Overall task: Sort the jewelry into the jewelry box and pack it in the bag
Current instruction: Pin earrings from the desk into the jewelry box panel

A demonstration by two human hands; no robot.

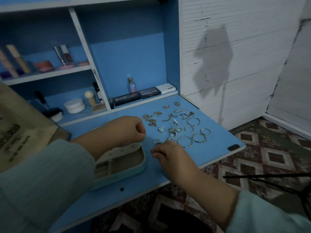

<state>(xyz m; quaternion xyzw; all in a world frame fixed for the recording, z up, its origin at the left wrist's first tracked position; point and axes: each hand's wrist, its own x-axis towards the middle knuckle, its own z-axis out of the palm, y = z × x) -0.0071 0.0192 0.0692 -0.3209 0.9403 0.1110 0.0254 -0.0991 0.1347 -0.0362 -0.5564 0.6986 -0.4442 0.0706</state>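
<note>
— Blue laminate is seen across the whole worktop, a fold-down flap on which the jewelry is spread toward one o'clock. How is it laid out?

— Chains are gathered at the far side, small rings in the middle, and larger hoops at the near right. All of it is lying loose on the flap, outside the jewelry box.

— And where is the box placed?

— At about nine o'clock from the jewelry, with its lid raised and its pale tray exposed; part of it is covered by the left forearm.

— What is being done by the hands?

— The left hand is held above the box with its fingers curled into a fist; whether anything is enclosed cannot be told. The right hand is lowered to the flap just beside the nearest rings, its fingertips drawn together, but whether a piece is pinched cannot be told.

— Is the bag seen?

— A beige printed bag is propped at the left edge, at roughly nine o'clock. Cosmetics palettes and a small perfume bottle are lined up at twelve o'clock.
</note>
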